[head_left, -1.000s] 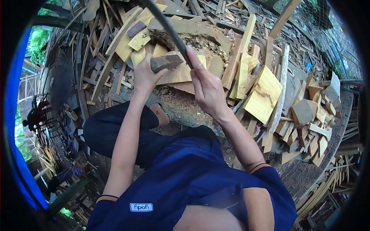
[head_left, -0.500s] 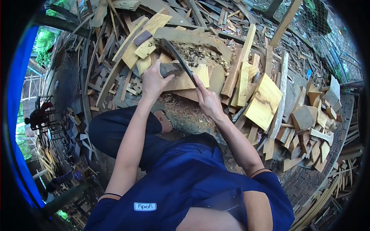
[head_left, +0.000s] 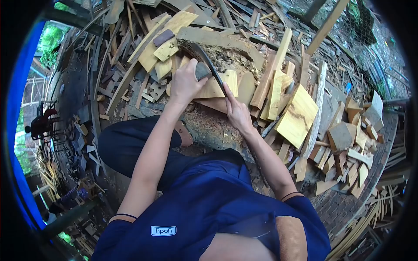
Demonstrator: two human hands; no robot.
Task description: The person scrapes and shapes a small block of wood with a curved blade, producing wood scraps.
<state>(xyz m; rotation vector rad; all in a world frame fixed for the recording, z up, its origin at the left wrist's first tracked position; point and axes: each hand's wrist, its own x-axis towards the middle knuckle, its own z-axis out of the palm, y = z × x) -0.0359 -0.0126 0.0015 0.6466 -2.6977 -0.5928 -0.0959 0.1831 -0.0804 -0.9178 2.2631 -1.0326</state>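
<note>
My right hand [head_left: 237, 114] is closed round the near end of a machete [head_left: 204, 58], its long dark blade slanting up and to the left. In my left hand [head_left: 186, 84] is a greyish wood block [head_left: 202, 71], with the thumb on its near side and the fingers over the far side. The block sits just left of the blade, above a pale yellow board [head_left: 217, 87]. Behind the blade lies a thick, rough wooden slab [head_left: 222, 41] with dark crumbs and chips along it.
Yellow planks [head_left: 174, 27] with a dark purplish block [head_left: 163, 38] on them lie at the upper left. A wide yellow board [head_left: 298, 115] leans on the right, beside a pile of wood offcuts [head_left: 344, 139]. My sandalled foot [head_left: 184, 134] is below my left hand.
My left hand has shifted to the right with the wood block, which shows a different side. The machete has moved slightly right and stands a little steeper.
</note>
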